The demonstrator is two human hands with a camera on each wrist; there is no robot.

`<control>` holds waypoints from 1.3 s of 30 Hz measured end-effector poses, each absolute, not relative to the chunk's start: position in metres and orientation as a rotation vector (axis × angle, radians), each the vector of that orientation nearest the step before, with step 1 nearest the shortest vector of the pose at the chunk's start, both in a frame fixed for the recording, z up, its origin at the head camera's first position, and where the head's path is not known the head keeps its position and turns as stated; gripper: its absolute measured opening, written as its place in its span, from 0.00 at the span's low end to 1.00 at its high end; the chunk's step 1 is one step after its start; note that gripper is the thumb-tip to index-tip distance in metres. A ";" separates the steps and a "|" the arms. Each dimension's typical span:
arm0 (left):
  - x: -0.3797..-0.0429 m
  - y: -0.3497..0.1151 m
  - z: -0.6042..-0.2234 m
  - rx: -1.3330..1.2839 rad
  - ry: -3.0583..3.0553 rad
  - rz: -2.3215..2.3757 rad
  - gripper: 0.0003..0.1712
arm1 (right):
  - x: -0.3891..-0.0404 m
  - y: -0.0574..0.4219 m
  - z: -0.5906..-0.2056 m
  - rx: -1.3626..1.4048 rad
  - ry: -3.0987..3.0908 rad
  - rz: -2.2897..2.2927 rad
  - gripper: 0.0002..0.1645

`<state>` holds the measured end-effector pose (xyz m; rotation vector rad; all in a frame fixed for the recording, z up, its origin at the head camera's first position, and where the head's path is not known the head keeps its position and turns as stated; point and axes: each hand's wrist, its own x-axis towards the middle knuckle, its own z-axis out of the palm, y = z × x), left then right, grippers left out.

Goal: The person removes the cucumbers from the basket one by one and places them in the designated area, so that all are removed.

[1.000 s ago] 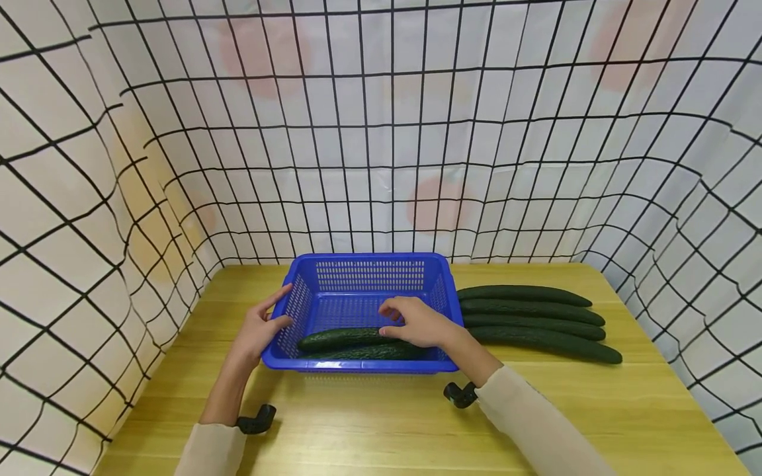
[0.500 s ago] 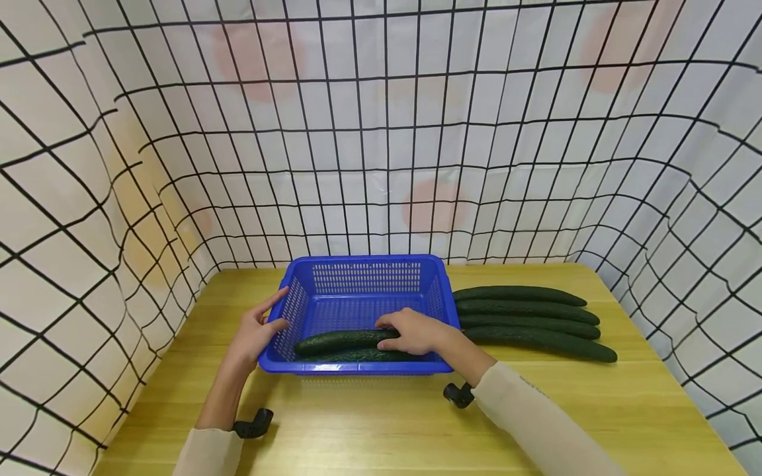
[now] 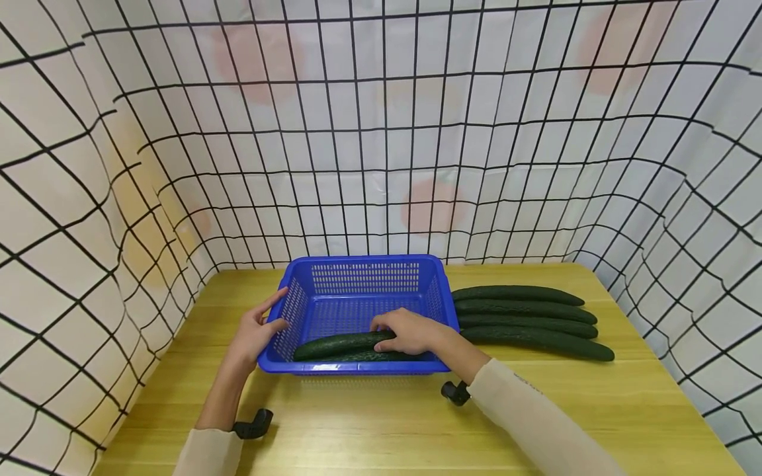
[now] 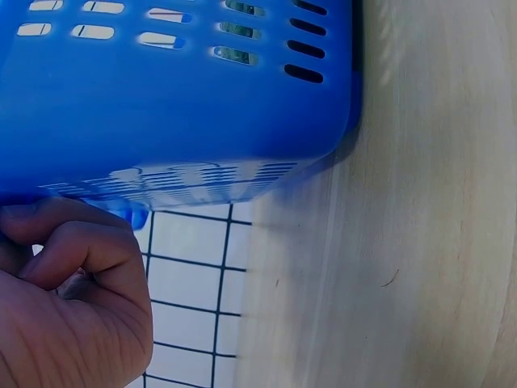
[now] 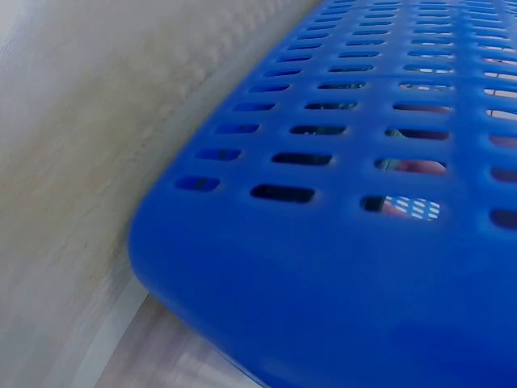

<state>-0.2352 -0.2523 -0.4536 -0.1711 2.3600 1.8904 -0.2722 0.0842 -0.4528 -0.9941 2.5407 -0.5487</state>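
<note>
Two dark green cucumbers lie lengthwise along the near side of a blue plastic basket (image 3: 364,260). My right hand (image 3: 411,332) reaches over the basket's right side and grips the rear cucumber (image 3: 336,344), thumb in front and fingers behind. The front cucumber (image 3: 363,356) is partly covered by the rear one and the near rim. At the left rim my left hand (image 3: 256,330) holds the basket, its fingers (image 4: 97,242) curled up by the edge in the left wrist view. In the right wrist view the slotted basket wall (image 5: 307,267) hides most of the right hand.
Several more cucumbers (image 3: 530,324) lie side by side on the wooden table (image 3: 369,423), right against the basket's right side. White sheets with a black grid (image 3: 381,152) stand around the back and both sides.
My right hand has come down from above and taken hold of the rear cucumber, which now lies closer over the front one. The left hand stays at the rim.
</note>
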 end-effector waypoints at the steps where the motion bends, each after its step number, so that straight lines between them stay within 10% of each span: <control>1: -0.235 -0.252 -0.454 -0.165 2.353 1.895 0.42 | -0.272 0.085 -0.453 -0.984 2.532 -0.561 0.23; 39: -0.236 -0.254 -0.455 -0.167 2.345 1.908 0.41 | -0.261 0.122 -0.403 -1.060 2.766 -1.000 0.28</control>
